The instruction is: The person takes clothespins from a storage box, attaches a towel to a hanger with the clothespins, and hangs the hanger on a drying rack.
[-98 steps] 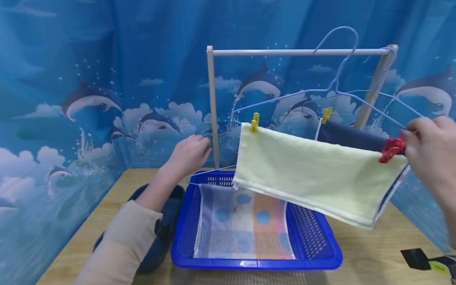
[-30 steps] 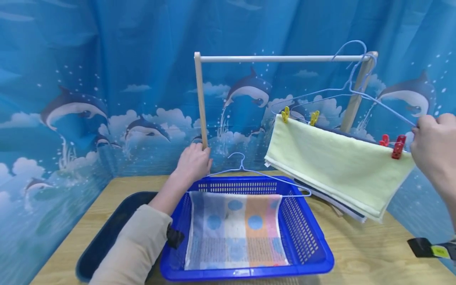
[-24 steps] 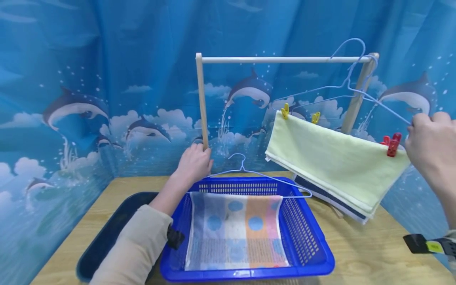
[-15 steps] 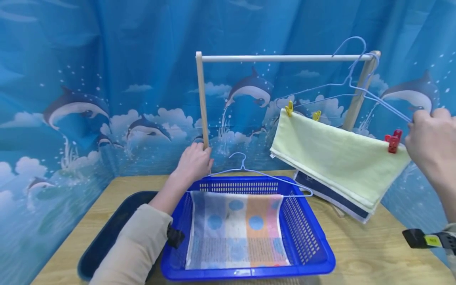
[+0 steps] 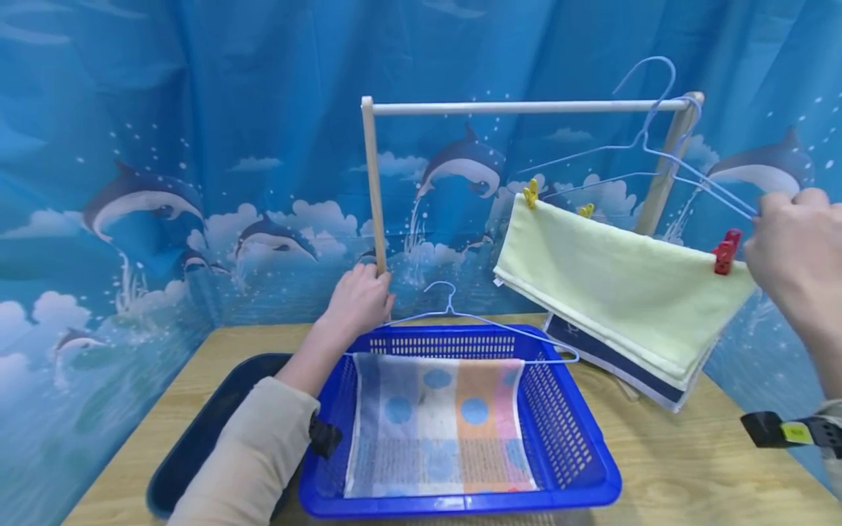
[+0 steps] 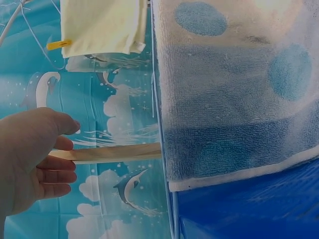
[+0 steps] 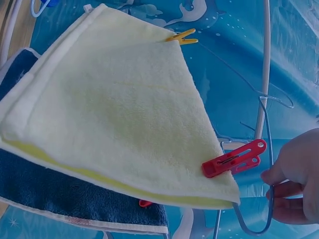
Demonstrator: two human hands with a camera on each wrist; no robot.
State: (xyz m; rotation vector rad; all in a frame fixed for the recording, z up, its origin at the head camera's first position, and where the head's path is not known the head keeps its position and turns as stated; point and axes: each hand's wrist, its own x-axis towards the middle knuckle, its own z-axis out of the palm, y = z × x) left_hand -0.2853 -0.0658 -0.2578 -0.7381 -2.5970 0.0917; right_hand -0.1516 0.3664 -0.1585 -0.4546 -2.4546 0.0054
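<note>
My left hand (image 5: 358, 299) grips the left wooden post (image 5: 371, 183) of a small drying rack; in the left wrist view its fingers curl round that post (image 6: 117, 153). On the right, my right hand (image 5: 799, 248) pinches the end of a blue wire hanger (image 5: 645, 135). A pale yellow towel (image 5: 618, 285) hangs from this hanger by a yellow clothespin (image 5: 531, 193) and a red clothespin (image 5: 726, 252). The hanger's hook is at the white rod (image 5: 500, 108), its tip slightly above it. Behind hangs a navy towel (image 5: 592, 347) on a second hanger.
A blue plastic basket (image 5: 460, 502) stands on the wooden table (image 5: 645, 453). Over it lies a patterned towel (image 5: 437, 424) on another hanger (image 5: 451, 299). To its left is a dark bin (image 5: 197, 431), partly behind my left arm. A dolphin-print curtain (image 5: 276, 88) closes off the back.
The hanger with the yellow towel has moved right, close to the navy towel's hanger, and lately rose a little. My left hand has come onto the rack's left post and stays there.
</note>
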